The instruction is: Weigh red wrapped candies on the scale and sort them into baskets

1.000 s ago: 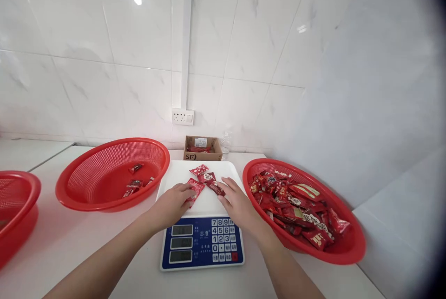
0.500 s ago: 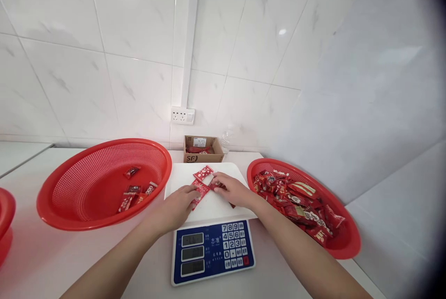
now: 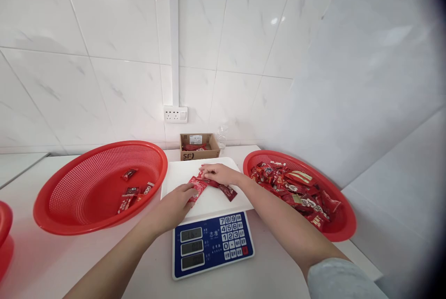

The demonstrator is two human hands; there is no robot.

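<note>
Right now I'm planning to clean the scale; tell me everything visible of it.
The plastic-looking scale has a white platform behind a blue panel with three stacked displays and a number keypad with one red key. Turned slightly, it stands on a white table between red baskets. Red packets lie on the platform, under the left hand and right hand; whether either touches it is unclear.

The single wide view comes from a camera on the person's head, above the desk, facing forward and down along both forearms to the scale, near enough to read its keypad. The tiled wall fills the upper half; red baskets flank the lower half on either side
</note>
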